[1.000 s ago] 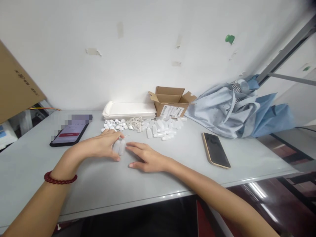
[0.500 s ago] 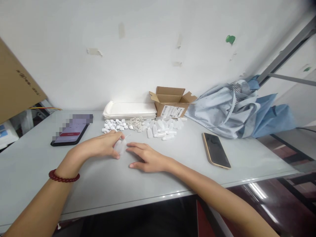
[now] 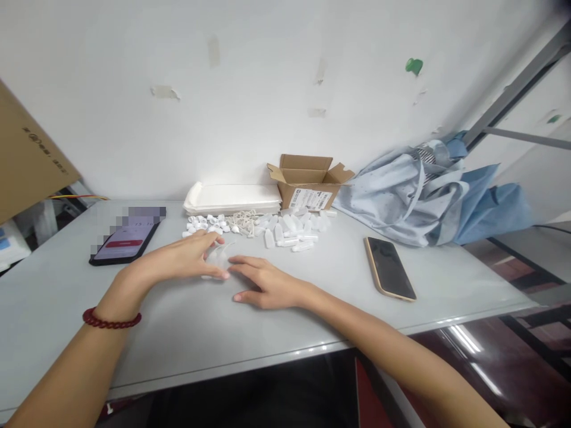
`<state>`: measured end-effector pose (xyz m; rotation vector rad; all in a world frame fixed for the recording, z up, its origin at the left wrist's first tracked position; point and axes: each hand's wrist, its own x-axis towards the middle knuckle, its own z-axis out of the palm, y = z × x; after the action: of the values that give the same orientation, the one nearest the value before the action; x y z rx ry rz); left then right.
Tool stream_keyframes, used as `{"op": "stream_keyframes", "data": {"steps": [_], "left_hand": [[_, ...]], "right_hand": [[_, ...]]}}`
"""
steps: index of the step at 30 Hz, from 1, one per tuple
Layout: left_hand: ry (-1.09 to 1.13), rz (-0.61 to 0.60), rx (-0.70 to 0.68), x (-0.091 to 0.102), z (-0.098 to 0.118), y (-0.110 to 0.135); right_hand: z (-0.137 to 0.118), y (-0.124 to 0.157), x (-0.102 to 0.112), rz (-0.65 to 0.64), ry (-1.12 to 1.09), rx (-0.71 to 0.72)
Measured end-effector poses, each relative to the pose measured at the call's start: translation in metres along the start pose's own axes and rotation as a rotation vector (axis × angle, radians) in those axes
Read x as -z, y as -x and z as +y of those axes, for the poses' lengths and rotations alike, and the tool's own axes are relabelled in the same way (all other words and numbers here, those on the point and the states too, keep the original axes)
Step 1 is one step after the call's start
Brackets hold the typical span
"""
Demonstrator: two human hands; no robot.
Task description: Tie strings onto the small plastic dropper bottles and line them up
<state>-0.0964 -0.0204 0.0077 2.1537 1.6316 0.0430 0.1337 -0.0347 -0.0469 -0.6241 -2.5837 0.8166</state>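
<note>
A grey table (image 3: 285, 333) spans the scene, with blue cloth (image 3: 397, 202) heaped far right. At the far middle, a white stack (image 3: 238, 197) lies left of an open cardboard box (image 3: 307, 196). One phone (image 3: 127, 241) lies left, another phone (image 3: 390, 268) right. The left hand (image 3: 190, 255) curves around a few clear plastic pieces (image 3: 218, 257) near the middle; its grip cannot be told. The right hand (image 3: 265, 284), fingers and thumb apart, rests just right of them. Beyond are clear tubes (image 3: 294, 224), white caps (image 3: 205, 224) and cords (image 3: 243, 222).
</note>
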Motion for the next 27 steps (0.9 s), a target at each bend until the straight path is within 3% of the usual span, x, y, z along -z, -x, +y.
{"op": "stream_keyframes", "data": {"steps": [2, 5, 8, 12, 15, 22, 27], "left_hand": [[0.002, 0.117, -0.029, -0.003, 0.002, -0.005], [0.010, 0.330, -0.139, -0.013, 0.009, -0.016], [0.002, 0.417, -0.308, -0.027, 0.020, -0.029], [-0.032, 0.401, -0.425, -0.043, 0.029, -0.042], [-0.096, 0.390, -0.432, -0.049, 0.032, -0.046], [-0.230, 0.426, -0.393, -0.050, 0.036, -0.046], [-0.152, 0.438, -0.401, -0.050, 0.031, -0.044]], "right_hand": [[0.002, -0.001, 0.003, 0.060, -0.016, 0.008], [0.012, -0.002, 0.010, 0.249, 0.053, -0.051], [0.025, -0.002, 0.019, 0.398, 0.253, -0.193], [0.037, -0.001, 0.027, 0.318, 0.540, -0.359], [0.039, 0.000, 0.028, 0.245, 0.641, -0.393], [0.037, -0.001, 0.023, 0.207, 0.686, -0.387], [0.036, 0.000, 0.023, 0.201, 0.660, -0.377]]}}
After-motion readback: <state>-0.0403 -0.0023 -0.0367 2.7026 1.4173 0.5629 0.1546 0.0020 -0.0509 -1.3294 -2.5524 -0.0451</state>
